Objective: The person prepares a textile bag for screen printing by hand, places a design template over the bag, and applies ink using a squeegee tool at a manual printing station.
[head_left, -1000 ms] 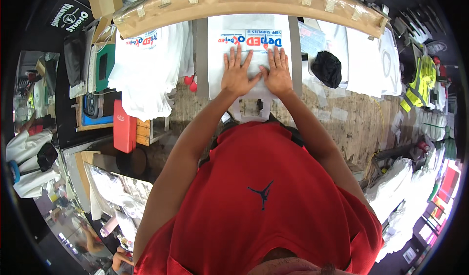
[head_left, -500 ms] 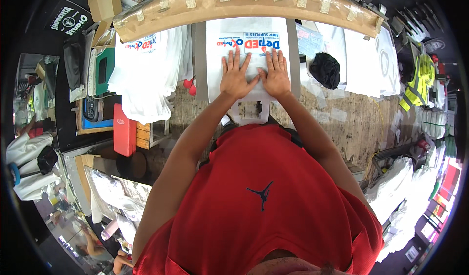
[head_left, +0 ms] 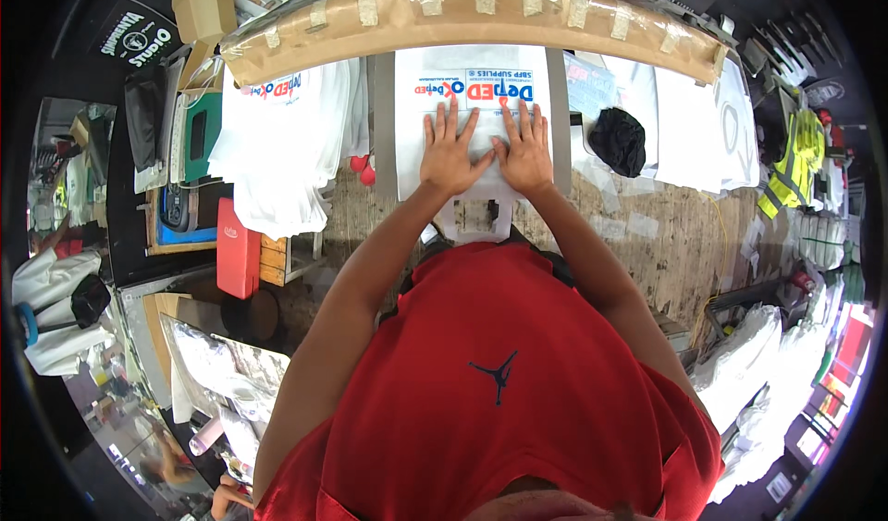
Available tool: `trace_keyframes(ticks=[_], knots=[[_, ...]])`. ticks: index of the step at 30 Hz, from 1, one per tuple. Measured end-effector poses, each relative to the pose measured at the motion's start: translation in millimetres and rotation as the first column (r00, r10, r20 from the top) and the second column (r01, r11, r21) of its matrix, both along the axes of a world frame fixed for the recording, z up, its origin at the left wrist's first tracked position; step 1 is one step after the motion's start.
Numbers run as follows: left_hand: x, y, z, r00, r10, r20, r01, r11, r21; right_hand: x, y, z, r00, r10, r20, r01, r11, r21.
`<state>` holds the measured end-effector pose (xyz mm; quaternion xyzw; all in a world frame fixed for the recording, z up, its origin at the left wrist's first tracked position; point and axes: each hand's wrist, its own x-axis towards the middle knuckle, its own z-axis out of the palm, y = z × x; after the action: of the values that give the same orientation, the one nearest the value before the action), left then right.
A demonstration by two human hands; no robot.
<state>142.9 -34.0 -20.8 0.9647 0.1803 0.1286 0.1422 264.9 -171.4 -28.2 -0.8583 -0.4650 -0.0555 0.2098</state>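
A white cloth bag (head_left: 416,137) with blue and red print near its far end lies flat on a grey board (head_left: 383,123). What looks like a white handle loop (head_left: 504,214) hangs at its near edge. My left hand (head_left: 451,158) rests palm down on the left part of the bag, fingers spread, fingertips at the lower edge of the print. Beside it, my right hand (head_left: 526,160) lies flat on the right part, fingers stretched away from me. The two thumbs come close together in the middle. Neither hand holds anything.
A stack of white printed bags (head_left: 268,151) hangs over the left side. Just beyond the board runs a long brown taped bar (head_left: 462,12). On the right are a crumpled black cloth (head_left: 618,142) and white sheets (head_left: 708,132). A red case (head_left: 238,248) stands lower left.
The whole view has shifted slightly, so the bag and board sit a little lower in the picture. Both hands stay flat on the bag in nearly the same place.
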Motion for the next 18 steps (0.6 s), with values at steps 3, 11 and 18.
trace_keyframes(ticks=[3, 11, 18], knots=[[0.3, 0.0, 0.8, 1.000, 0.006, -0.007, -0.006, 1.000, 0.007, 0.6, 0.8, 0.2, 1.000, 0.006, -0.019, -0.006, 1.000, -0.017], [2.0, -0.3, -1.7, 1.000, 0.014, -0.013, -0.014, 1.000, 0.016, 1.4, 0.0, 0.5, 1.000, -0.006, -0.030, 0.005, 0.999, -0.031], [2.4, 0.3, -1.6, 1.000, 0.013, -0.018, -0.013, 1.000, 0.011, -1.2, 0.4, 5.0, 1.000, -0.022, -0.015, 0.022, 1.000, 0.019]])
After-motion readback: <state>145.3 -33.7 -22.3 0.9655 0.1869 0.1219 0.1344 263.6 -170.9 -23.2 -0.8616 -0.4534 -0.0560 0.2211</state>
